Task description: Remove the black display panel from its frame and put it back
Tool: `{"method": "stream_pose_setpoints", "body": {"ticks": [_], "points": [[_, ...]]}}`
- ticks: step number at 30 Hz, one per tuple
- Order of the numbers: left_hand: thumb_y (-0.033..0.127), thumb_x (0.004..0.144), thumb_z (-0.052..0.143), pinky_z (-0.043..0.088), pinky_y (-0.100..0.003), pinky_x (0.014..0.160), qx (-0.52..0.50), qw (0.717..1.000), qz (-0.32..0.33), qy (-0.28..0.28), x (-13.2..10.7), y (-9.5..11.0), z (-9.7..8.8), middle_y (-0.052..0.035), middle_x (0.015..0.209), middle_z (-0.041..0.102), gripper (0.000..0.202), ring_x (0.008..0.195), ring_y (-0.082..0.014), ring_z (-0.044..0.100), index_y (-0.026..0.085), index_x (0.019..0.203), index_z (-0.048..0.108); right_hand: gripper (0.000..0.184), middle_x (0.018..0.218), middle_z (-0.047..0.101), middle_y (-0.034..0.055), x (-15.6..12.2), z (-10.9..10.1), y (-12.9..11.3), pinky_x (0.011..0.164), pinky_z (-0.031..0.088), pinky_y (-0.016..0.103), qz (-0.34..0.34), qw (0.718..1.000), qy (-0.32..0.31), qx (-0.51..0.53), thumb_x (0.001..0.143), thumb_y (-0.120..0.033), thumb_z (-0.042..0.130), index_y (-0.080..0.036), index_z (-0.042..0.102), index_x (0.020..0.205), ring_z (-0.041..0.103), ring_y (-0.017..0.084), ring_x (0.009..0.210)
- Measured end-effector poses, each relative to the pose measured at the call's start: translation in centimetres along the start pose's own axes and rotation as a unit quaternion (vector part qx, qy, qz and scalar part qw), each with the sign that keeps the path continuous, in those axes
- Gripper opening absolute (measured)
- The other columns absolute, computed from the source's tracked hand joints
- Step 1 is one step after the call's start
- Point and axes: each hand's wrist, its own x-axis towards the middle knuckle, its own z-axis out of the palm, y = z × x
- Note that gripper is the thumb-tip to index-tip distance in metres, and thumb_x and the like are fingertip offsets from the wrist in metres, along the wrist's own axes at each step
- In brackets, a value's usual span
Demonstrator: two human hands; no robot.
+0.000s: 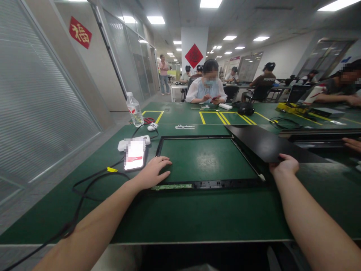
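Note:
A thin black rectangular frame (225,183) lies flat on the green table, with a green circuit strip (175,186) along its near side. My left hand (154,172) rests over the frame's left side, fingers stretched out and apart, gripping nothing. To the right, my right hand (286,165) is closed on the near edge of a dark flat panel (267,141). The panel is tilted, its left end beside the frame's far right corner. My right fingertips beneath the panel are hidden.
Left of the frame are a lit phone (134,154), a white power strip (122,145), black cables (81,199), a water bottle (134,109) and red-handled scissors (149,120). A person (207,88) sits across the table. Another person's hand (352,143) shows at the right edge.

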Motion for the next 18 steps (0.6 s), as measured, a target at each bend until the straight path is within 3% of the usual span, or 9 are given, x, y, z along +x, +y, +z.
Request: {"method": "stream_pose_setpoints", "body": {"ticks": [3, 6, 13, 18], "points": [[0.046, 0.101, 0.061, 0.051, -0.062, 0.122, 0.004, 1.000, 0.001, 0.002, 0.00, 0.14, -0.05, -0.0195, 0.153, 0.072, 0.044, 0.143, -0.0413, 0.067, 0.023, 0.134, 0.077, 0.023, 0.080, 0.058, -0.0039, -0.33, 0.16, 0.20, 0.062, 0.056, 0.023, 0.004, 0.999, 0.050, -0.003, 0.087, 0.000, 0.063, -0.019, 0.053, 0.081, 0.061, 0.011, 0.071], [0.047, 0.101, 0.059, 0.051, -0.063, 0.122, 0.011, 1.000, -0.006, -0.006, 0.00, 0.31, -0.12, -0.0208, 0.154, 0.071, 0.046, 0.144, -0.0420, 0.066, 0.021, 0.136, 0.076, 0.020, 0.083, 0.061, -0.0032, -0.46, 0.27, 0.23, 0.062, 0.058, 0.023, 0.010, 0.998, 0.059, -0.010, 0.090, 0.000, 0.065, -0.018, 0.058, 0.085, 0.064, 0.012, 0.074], [0.047, 0.102, 0.056, 0.048, -0.064, 0.125, 0.023, 0.999, -0.014, -0.023, -0.03, 0.47, -0.25, -0.0221, 0.157, 0.069, 0.050, 0.147, -0.0414, 0.064, 0.019, 0.139, 0.074, 0.033, 0.079, 0.061, -0.0022, 0.12, 0.07, 0.11, 0.062, 0.061, 0.024, 0.026, 0.998, 0.054, -0.032, 0.064, 0.008, 0.055, -0.019, 0.058, 0.082, 0.064, 0.013, 0.068], [0.048, 0.103, 0.058, 0.048, -0.063, 0.126, 0.019, 1.000, -0.010, -0.014, -0.03, 0.35, -0.13, -0.0185, 0.156, 0.070, 0.046, 0.145, -0.0403, 0.065, 0.023, 0.137, 0.075, 0.035, 0.082, 0.062, -0.0025, 0.22, 0.05, -0.02, 0.064, 0.062, 0.023, 0.035, 0.998, 0.046, -0.033, 0.060, 0.006, 0.054, -0.020, 0.057, 0.083, 0.065, 0.013, 0.068]]}}
